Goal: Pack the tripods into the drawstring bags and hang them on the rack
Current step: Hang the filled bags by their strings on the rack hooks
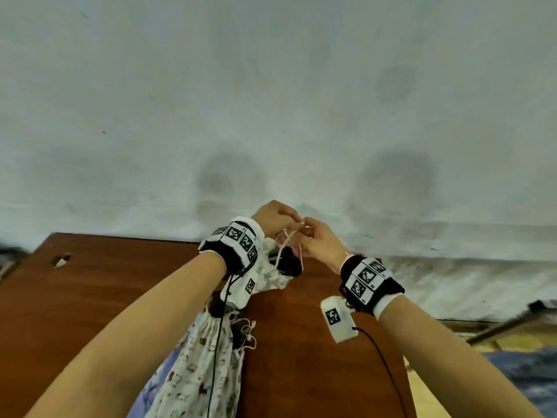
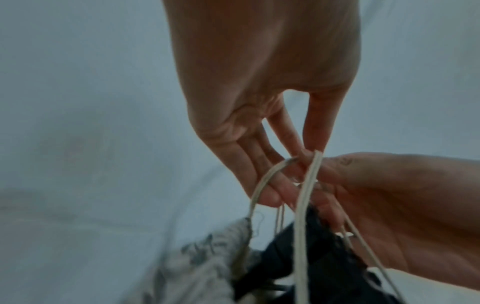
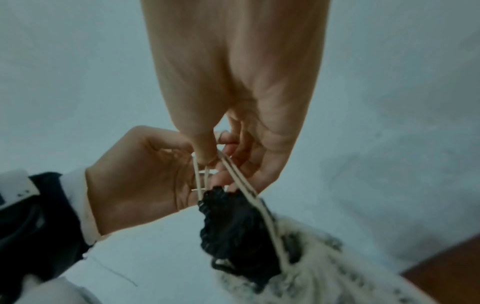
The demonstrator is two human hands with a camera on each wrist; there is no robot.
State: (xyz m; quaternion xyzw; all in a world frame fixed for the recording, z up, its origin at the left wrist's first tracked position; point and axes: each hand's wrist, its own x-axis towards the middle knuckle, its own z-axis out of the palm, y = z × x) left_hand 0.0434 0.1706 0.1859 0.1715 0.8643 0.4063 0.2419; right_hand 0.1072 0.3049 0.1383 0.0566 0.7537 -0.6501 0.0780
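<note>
A white patterned drawstring bag (image 1: 272, 274) hangs in the air from its cream cords (image 1: 286, 241), with the black tripod head (image 1: 290, 263) poking out of its mouth. My left hand (image 1: 291, 220) and right hand (image 1: 307, 233) meet just above it, each pinching the cords. In the left wrist view my left hand (image 2: 310, 155) pinches a cord (image 2: 301, 205) between thumb and finger, above the tripod (image 2: 324, 257). In the right wrist view my right hand (image 3: 211, 159) pinches the cords (image 3: 246, 189) over the tripod (image 3: 233, 226) and the bag (image 3: 324, 267).
A second patterned drawstring bag (image 1: 205, 366) hangs below my left forearm, its cords bunched (image 1: 245, 330). A brown wooden board (image 1: 105, 297) with a small hole (image 1: 61, 260) lies under both arms. A pale wall (image 1: 271, 101) fills the background.
</note>
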